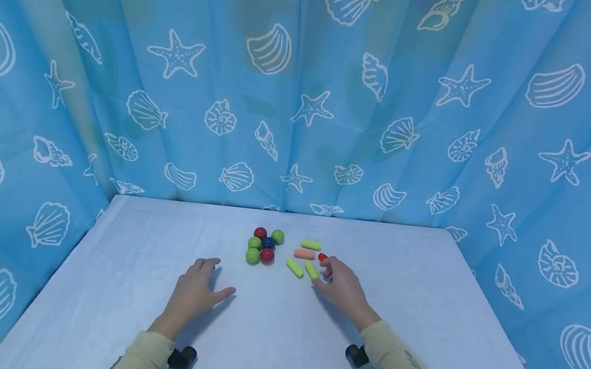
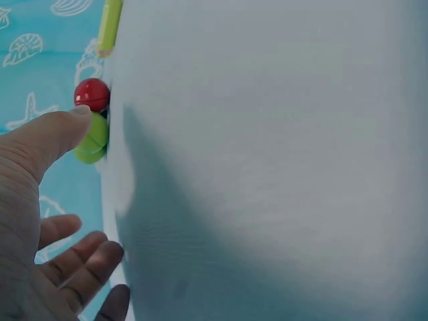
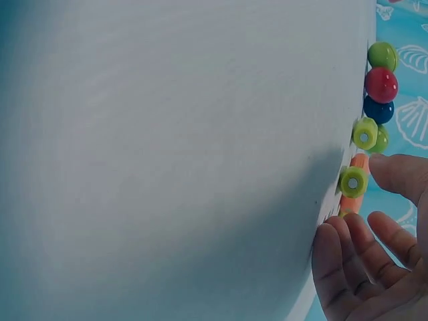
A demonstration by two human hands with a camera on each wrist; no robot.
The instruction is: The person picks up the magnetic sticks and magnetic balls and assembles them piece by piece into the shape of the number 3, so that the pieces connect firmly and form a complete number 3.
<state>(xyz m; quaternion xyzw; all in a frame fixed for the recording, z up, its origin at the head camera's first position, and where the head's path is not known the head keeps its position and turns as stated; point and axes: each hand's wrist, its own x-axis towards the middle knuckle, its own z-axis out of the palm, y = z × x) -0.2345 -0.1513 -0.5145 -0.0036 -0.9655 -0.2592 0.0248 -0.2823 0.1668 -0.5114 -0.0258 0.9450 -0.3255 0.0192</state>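
Observation:
My right hand [image 1: 341,285] hovers at the right end of a group of short sticks, thumb and fingers spread apart. Closest to its thumb is a yellow-green stick [image 1: 311,270], whose end shows a pale round spot in the right wrist view [image 3: 353,182]. A red piece [image 1: 322,257] peeks out by the fingertips, partly hidden by them. Another yellow-green stick [image 1: 294,268], an orange stick [image 1: 305,254] and a third yellow-green stick [image 1: 311,245] lie further left. My left hand [image 1: 195,289] holds nothing, its fingers loosely extended over the table, front-left of the glossy balls [image 1: 267,255].
Red, green and blue balls cluster left of the sticks, among them a green ball [image 1: 278,236] at the back. A white cloth covers the table [image 1: 276,342]. Behind and beside it hangs a blue curtain [image 1: 296,86] with white shells and starfish.

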